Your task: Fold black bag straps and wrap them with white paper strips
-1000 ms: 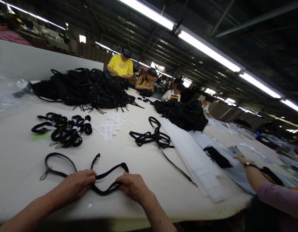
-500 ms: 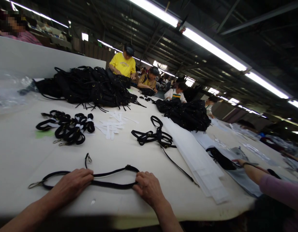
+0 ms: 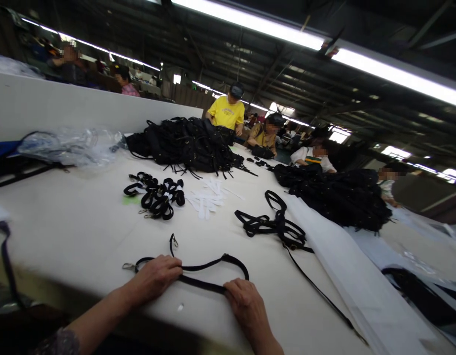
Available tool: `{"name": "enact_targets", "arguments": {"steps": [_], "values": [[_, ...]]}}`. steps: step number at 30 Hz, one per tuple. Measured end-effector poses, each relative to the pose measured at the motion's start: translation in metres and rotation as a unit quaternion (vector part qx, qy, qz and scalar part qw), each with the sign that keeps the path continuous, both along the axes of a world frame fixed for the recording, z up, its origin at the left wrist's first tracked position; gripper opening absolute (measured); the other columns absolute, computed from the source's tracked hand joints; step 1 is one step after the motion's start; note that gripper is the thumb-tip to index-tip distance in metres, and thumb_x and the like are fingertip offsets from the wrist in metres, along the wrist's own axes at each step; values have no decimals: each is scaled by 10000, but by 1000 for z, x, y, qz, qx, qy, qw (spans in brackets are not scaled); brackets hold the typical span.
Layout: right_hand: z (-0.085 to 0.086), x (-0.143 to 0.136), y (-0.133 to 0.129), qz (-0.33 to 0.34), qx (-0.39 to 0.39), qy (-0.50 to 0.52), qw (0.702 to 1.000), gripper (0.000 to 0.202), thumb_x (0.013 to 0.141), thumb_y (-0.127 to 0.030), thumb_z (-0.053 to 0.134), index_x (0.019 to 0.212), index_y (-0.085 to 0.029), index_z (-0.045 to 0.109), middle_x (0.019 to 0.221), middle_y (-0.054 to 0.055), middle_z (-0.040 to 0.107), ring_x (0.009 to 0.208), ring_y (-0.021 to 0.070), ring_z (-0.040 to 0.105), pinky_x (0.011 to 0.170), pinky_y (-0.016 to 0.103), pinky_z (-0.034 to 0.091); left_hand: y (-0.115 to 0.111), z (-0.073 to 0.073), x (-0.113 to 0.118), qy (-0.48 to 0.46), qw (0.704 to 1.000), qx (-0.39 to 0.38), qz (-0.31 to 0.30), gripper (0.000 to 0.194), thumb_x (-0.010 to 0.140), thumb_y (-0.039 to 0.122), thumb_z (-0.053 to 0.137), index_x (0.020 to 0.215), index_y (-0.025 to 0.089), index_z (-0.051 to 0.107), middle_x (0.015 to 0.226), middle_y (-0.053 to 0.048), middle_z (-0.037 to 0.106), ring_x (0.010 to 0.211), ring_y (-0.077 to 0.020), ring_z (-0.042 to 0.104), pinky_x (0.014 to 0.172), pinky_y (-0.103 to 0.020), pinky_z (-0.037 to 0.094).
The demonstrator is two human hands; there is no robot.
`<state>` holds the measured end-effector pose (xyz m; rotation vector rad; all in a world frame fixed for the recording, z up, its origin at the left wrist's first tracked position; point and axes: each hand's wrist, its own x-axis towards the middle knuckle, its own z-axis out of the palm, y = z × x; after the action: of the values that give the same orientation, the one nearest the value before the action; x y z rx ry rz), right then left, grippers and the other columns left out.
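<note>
Matte tabletop point(image 3: 76, 231), flat black strap point(image 3: 209, 267) underhand.

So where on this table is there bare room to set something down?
Bare table lies left of the left hand, between the near edge and the strap bundle. A smaller patch sits between the held strap and the paper tabs. It is crowded farther back at the bag pile, and right, around the loose straps and white sheet.

This is a factory hall for sewing or bag work. Long fluorescent lights point(image 3: 250, 22) hang under a dark roof. Workers point(image 3: 226, 111) sit along the far edge of a wide white table point(image 3: 72, 231) with piles of black straps point(image 3: 187, 143).
</note>
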<state>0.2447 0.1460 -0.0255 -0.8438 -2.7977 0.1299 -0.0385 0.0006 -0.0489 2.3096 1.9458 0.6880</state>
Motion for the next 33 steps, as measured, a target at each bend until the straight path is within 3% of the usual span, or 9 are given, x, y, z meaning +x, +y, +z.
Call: {"name": "enact_targets", "arguments": {"steps": [8, 12, 14, 17, 20, 23, 27, 30, 33], "values": [[4, 12, 3, -1, 13, -9, 1000, 185, 919, -143, 545, 946, -275, 672, 851, 30, 681, 857, 209, 627, 821, 343, 452, 0, -3, -3, -4, 1000, -8, -9, 347, 1000, 164, 365, 1214, 323, 586, 1053, -29, 680, 887, -189, 620, 795, -329, 473], [9, 11, 1, -3, 12, 14, 1000, 238, 868, -121, 594, 1039, -273, 660, 1011, 48, 710, 947, 232, 642, 903, 393, 473, 2, -5, 0, -24, 999, 20, 12, 496, 989, 124, 355, 1451, 303, 366, 1005, -26, 686, 889, -193, 620, 795, -328, 493], [15, -1, -1, 29, 11, 31, 999, 409, 834, -114, 624, 1211, -272, 609, 1234, 72, 666, 1121, 259, 609, 996, 432, 453, 3, -6, 2, -26, 999, 28, 17, 478, 984, 124, 377, 1435, 283, 385, 994, -25, 685, 886, -195, 617, 791, -329, 493], [25, -31, -3, 95, 6, 27, 995, 553, 838, -142, 636, 1362, -268, 514, 1433, 85, 542, 1306, 271, 500, 1096, 468, 390, 4, -6, 5, -7, 1000, 11, 13, 337, 987, 130, 395, 1252, 273, 545, 992, -23, 677, 883, -201, 607, 788, -338, 485], [31, -63, -1, 144, -18, 7, 989, 578, 854, -349, 692, 1388, -277, 482, 1480, 78, 496, 1369, 284, 427, 1143, 500, 322, 4, -7, 8, 6, 1000, -1, 21, 269, 983, 139, 421, 1163, 251, 585, 984, -25, 670, 884, -210, 598, 791, -351, 482], [27, -79, 0, 175, -34, -14, 984, 506, 804, -485, 737, 1240, -286, 575, 1293, 41, 633, 1262, 275, 510, 1163, 531, 250, 3, -11, 10, 16, 999, 11, 36, 266, 976, 124, 426, 1148, 244, 588, 1054, -35, 670, 903, -211, 600, 796, -360, 477], [2, -74, -1, 141, 19, 3, 990, 23, 905, -255, 619, 922, -247, 631, 883, -15, 669, 872, 167, 601, 1105, 440, 310, 3, -17, 13, 29, 994, 70, 82, 269, 971, 117, 433, 1125, 262, 598, 1194, -32, 651, 1019, -223, 595, 883, -402, 450], [-18, -69, 0, 137, 65, 41, 988, 41, 903, -216, 599, 877, -239, 621, 792, -13, 629, 779, 161, 566, 1026, 387, 367, 3, -16, 14, 22, 986, 133, 94, 218, 971, 140, 456, 1043, 264, 620, 1285, -16, 617, 1228, -232, 516, 1085, -470, 322], [-26, -69, 2, 136, 89, 65, 985, 41, 869, -221, 636, 838, -236, 614, 751, -14, 608, 735, 164, 544, 992, 383, 383, 4, -12, 13, 5, 986, 145, 86, 176, 969, 166, 473, 999, 256, 622, 1149, 0, 659, 1248, -212, 502, 1154, -477, 222]]}}
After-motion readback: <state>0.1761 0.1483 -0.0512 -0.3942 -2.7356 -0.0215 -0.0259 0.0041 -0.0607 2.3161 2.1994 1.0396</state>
